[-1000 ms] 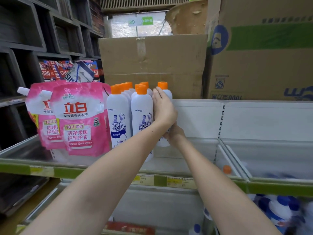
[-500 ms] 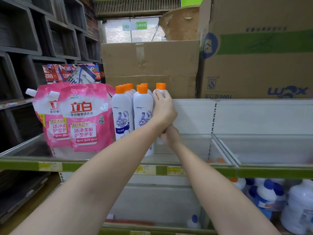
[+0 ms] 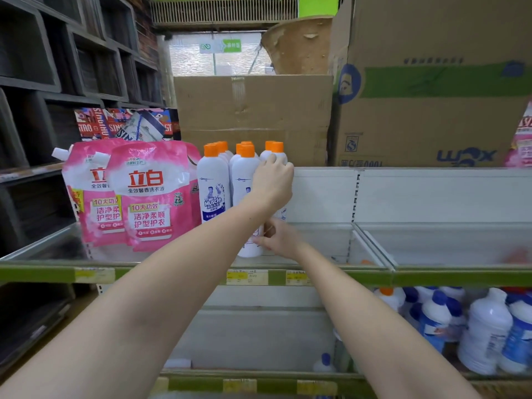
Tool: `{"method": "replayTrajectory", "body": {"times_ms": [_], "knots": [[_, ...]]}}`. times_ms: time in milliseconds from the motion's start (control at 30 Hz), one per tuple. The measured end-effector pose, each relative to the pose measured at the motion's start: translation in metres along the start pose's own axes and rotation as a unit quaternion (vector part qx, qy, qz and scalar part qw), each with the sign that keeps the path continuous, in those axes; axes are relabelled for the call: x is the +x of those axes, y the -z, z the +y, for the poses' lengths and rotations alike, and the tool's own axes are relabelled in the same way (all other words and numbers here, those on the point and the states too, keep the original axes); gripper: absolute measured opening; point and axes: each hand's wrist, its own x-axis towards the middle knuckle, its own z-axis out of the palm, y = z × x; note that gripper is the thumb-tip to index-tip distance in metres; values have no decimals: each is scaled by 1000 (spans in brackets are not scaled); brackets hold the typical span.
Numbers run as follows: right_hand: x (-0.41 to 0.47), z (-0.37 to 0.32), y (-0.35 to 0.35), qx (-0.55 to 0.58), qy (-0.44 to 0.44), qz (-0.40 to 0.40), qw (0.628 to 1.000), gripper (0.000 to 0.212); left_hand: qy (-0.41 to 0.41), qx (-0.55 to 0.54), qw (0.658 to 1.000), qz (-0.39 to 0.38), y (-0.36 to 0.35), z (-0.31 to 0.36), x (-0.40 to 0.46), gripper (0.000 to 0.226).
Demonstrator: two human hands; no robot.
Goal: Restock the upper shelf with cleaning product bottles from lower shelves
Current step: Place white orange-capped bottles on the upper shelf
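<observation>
Cardboard boxes (image 3: 253, 108) stand behind the upper shelf (image 3: 184, 273), whose green edge carries yellow price tags. Pink refill pouches (image 3: 149, 194) printed "立白" stand at its left. Beside them is a cluster of white, orange-capped bottles (image 3: 213, 188) labelled "Mr Muscle", all upright, caps up. The left hand (image 3: 272, 184) curls round the shoulder of the rightmost bottle (image 3: 278, 152); the right hand (image 3: 280, 240) pinches low on that cluster. Blue-capped bottles (image 3: 486, 329) sit on the lower shelf.

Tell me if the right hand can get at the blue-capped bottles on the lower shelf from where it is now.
Probably yes. The right hand only touches the base of an orange-capped bottle, and the blue-capped bottles stand below right with an open shelf front.
</observation>
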Motion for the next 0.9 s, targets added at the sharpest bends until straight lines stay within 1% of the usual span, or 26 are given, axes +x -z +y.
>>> {"method": "replayTrajectory", "body": {"times_ms": [100, 167, 233, 367, 500, 567, 667, 733, 800, 900], "knots": [[7, 3, -10, -2, -6, 25, 1000, 32, -39, 36, 998, -20, 2, -12, -6, 19], [5, -3, -15, 8, -13, 40, 999, 28, -65, 38, 996, -39, -1, -18, -10, 20], [3, -9, -18, 13, -17, 43, 999, 26, -74, 28, 996, -47, -6, -22, -14, 20], [5, -12, -21, 3, -21, 32, 999, 21, -72, 28, 995, -56, -13, -22, -22, 9], [3, -15, -10, -1, -10, 1, 1000, 23, -70, 25, 995, -61, -21, -16, -20, 7], [0, -13, -3, 36, -25, -8, 999, 23, -55, -6, 997, -58, -25, -13, -14, 8], [3, 1, 7, 102, -65, 21, 992, 31, -20, -54, 997, -45, -24, -11, 1, 25], [11, 13, 13, 91, -80, 44, 992, 31, -7, -54, 998, -33, -20, -10, 11, 28], [23, 26, 17, 64, -84, 80, 991, 23, 17, -51, 998, -22, -16, -8, 19, 30], [43, 44, 19, 55, -100, 139, 984, 30, 68, -62, 995, -23, -13, -4, 32, 47]]}}
